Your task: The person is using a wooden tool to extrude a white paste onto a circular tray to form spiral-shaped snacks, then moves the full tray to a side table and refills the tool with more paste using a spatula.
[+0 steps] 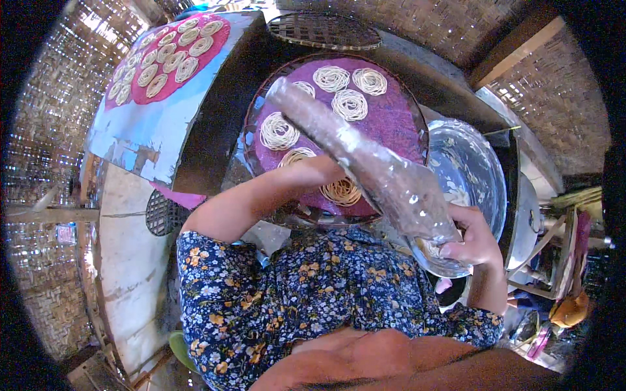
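A long grey tapered tube [365, 153], smeared with white bits, slants across the middle, its narrow end up and left. My right hand [473, 238] is closed around its wide lower end. From the left, my left forearm [274, 189] reaches in behind the tube, which hides the hand and fingers. Below the tube lies a round tray [417, 130] lined with purple cloth [398, 127]. Several coiled nests of pale strands [331, 78] rest on it; a browner nest [342, 191] sits nearest me, partly covered by the tube.
To the right stands a wide metal basin [499, 176] with whitish residue. At the upper left, a blue-white surface [143, 140] carries red cloth [218, 49] with more nests. A woven tray [326, 31] lies at the back. Woven bamboo walls [404, 16] surround the place.
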The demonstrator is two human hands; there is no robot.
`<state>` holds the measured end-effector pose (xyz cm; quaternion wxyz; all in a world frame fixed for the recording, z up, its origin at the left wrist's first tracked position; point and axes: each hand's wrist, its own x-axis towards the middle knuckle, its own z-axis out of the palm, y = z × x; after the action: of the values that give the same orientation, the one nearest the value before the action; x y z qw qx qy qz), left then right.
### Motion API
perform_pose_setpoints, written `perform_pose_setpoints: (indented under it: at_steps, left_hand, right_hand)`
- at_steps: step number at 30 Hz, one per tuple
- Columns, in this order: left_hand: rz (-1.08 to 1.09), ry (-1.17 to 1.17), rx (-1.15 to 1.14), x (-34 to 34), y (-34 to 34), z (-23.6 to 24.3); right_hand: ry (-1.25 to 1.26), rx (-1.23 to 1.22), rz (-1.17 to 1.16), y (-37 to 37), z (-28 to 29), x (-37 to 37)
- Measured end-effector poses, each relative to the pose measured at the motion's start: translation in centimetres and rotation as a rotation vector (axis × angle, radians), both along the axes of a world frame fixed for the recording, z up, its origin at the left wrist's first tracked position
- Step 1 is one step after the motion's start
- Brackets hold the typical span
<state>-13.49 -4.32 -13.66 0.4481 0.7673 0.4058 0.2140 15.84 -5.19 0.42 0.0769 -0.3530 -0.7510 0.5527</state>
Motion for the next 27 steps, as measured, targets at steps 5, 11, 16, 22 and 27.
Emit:
perform_pose_setpoints:
  at_steps: [5,11,16,22,27]
  left_hand:
    - [0.079,0.167,0.097,0.6,-0.8,0.8]
    - [0.166,0.73,0.565,-0.9,-1.9,6.0]
    - [0.257,-1.481,-0.388,-2.8,4.8,11.3]
    - [-0.315,-1.78,-0.282,-4.4,9.8,11.8]
    - [0.052,-1.774,-0.259,-4.7,11.0,8.0]
  right_hand:
    - [0.001,-0.071,-0.138,0.3,0.1,0.0]
    - [0.073,-0.156,-0.3,0.1,0.0,0.6]
    - [0.175,-0.197,-0.253,1.0,-0.8,-0.9]
    - [0.11,-0.381,-0.08,3.3,-0.9,-2.6]
    - [-0.113,-0.16,-0.037,5.8,-2.2,-4.1]
